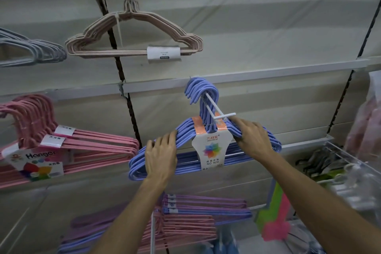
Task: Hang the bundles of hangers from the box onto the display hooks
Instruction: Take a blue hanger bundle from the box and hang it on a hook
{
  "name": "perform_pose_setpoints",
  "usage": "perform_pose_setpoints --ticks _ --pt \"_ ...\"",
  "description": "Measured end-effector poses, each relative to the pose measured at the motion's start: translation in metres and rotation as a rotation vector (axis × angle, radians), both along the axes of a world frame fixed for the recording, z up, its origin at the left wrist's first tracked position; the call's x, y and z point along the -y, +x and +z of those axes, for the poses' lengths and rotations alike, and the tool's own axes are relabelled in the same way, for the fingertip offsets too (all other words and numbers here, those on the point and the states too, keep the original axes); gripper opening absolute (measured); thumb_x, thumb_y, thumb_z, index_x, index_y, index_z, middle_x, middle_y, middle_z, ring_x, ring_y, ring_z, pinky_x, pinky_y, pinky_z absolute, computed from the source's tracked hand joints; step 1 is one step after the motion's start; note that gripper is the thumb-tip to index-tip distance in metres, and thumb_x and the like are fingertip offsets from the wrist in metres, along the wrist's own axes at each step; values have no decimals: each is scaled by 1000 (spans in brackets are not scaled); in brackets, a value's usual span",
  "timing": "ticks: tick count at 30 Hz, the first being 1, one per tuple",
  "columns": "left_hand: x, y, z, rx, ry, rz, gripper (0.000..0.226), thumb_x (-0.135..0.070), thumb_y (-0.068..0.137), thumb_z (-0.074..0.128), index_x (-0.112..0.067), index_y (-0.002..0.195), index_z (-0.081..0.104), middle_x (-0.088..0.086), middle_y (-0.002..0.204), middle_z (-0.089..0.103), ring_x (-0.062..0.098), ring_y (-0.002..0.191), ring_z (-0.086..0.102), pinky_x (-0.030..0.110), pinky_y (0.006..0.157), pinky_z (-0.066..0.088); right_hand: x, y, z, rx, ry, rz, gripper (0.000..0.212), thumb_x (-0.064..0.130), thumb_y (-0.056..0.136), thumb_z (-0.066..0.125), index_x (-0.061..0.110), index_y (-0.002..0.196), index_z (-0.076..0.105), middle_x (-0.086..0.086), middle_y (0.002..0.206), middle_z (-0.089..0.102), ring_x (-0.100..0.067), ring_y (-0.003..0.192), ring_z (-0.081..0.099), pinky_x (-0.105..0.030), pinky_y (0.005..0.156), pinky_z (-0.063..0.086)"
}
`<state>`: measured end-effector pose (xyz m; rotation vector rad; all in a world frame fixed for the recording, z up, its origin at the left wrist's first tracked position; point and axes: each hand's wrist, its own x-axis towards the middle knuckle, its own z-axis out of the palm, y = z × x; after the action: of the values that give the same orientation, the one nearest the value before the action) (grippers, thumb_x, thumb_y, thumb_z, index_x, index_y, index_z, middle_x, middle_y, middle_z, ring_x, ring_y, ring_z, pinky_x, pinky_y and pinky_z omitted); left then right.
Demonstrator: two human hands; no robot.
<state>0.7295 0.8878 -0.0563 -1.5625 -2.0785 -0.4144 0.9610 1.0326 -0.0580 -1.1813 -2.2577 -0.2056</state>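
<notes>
A bundle of blue-violet hangers [185,162] with a white and orange label hangs in the middle of the wall. Its hook tops sit over a white display hook [214,109] that sticks out from the rail. My left hand [161,155] grips the bundle's left shoulder. On the right shoulder, just below the hook's crossbar tip, my right hand [252,139] holds the bundle. The box is out of view.
A beige bundle [134,37] hangs above. Pink bundles [68,150] with a "Hanger" card hang at the left, grey ones [31,51] at the upper left. Purple, blue and pink bundles [195,216] hang below. Bagged goods and a wire basket [338,161] fill the right.
</notes>
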Motion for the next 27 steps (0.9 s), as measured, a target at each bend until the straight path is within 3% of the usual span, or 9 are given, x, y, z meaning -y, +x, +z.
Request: perform_pose_setpoints --ticks 3,6,10,14,21,24,27 --pt "2 -1 0 19 -16 -35 69 4 55 79 -8 121 63 9 97 73 30 83 69 39 70 48 3 5 3 29 -80 25 61 25 89 62 25 145 38 -1 137 58 -26 118 58 -44 106 36" --pt "6 -3 4 125 -37 -100 61 -5 79 65 -11 137 48 6 115 68 29 102 64 41 85 42 10 9 10 30 -166 52 62 31 92 58 25 148 32 0 143 52 -24 127 51 -46 110 31" --pt "9 -3 11 243 -69 -155 59 -23 92 53 -15 146 31 5 132 57 26 120 53 40 100 36 20 11 21 6 -249 46 65 38 90 61 22 147 34 -1 142 53 -24 127 51 -44 108 35" --pt "21 5 21 289 -88 -198 62 -38 93 56 -15 146 32 4 141 49 25 130 45 41 107 33 34 17 35 10 -272 29 64 46 90 60 20 145 39 -3 141 54 -25 126 52 -43 105 40" --pt "44 28 37 327 96 -341 44 -37 93 58 -19 133 50 0 130 57 24 118 53 40 93 40 71 37 63 -26 -236 44 49 45 89 61 25 133 53 4 129 64 -20 117 60 -41 96 48" --pt "49 44 40 471 125 -431 33 -33 93 59 -20 123 56 -2 122 62 19 109 59 40 86 50 94 52 72 -85 -219 18 42 47 88 58 29 125 57 9 117 68 -21 106 65 -41 89 52" --pt "54 67 42 655 134 -549 22 -28 92 61 -20 113 62 -6 100 67 9 89 62 38 78 55 121 72 78 -134 -208 -11 34 47 89 56 32 119 59 15 107 70 -17 99 66 -40 84 53"
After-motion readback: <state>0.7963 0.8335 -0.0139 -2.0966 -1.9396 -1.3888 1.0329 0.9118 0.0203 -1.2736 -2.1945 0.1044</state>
